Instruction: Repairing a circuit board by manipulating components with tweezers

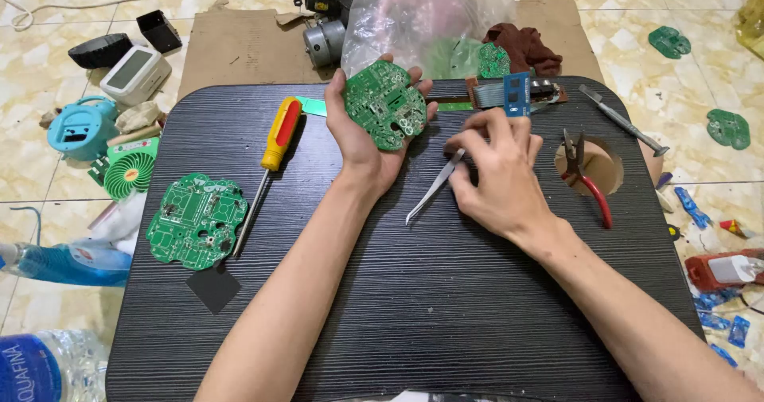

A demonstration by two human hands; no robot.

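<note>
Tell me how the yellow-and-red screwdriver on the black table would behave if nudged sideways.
The screwdriver has a rounded handle and lies flat on the table, so it would probably roll. Its thin metal shaft looks stiff. The green circuit board beside its tip might stop it.

A clear plastic bag point(422, 16) lies on the cardboard sheet point(239, 48) behind the far edge of the black table point(414, 306). On the floor past the table's far-left corner, a white device point(134, 74) shows a grey rectangular screen. By the near-left corner, a bottle point(36, 366) carries a blue label.
</note>
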